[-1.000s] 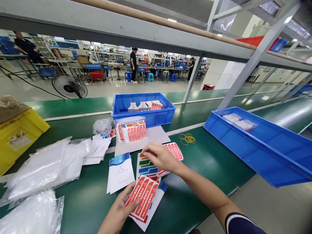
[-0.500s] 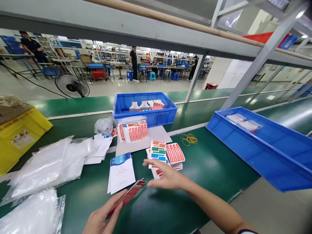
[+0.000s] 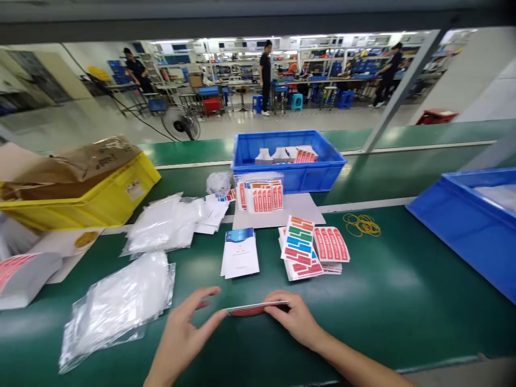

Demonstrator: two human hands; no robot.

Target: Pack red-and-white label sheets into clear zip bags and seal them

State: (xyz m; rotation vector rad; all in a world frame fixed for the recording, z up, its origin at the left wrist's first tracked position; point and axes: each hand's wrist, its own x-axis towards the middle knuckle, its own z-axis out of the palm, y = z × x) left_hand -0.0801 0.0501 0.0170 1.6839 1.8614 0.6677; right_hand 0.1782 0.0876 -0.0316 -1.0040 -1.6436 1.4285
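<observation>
My left hand (image 3: 183, 336) and my right hand (image 3: 296, 318) hold between them a thin stack of red sticker sheets (image 3: 256, 309), seen edge-on just above the green belt (image 3: 382, 301). The left fingers pinch its left end and the right fingers grip its right end. Beyond it lie a pile of coloured label sheets (image 3: 299, 247), a red label sheet (image 3: 331, 244) and a white and blue leaflet (image 3: 241, 252).
Clear plastic bags (image 3: 116, 303) lie at the left, with a yellow crate (image 3: 92, 201) behind them. A blue bin (image 3: 288, 172) holds more labels, with bagged labels (image 3: 260, 196) in front. Another blue tray (image 3: 467, 226) sits right, near rubber bands (image 3: 363, 224). People stand in the background.
My right hand came back from the label piles and took the right end of the red sheets. The stack turned edge-on and low over the belt. The view swung left and down.
</observation>
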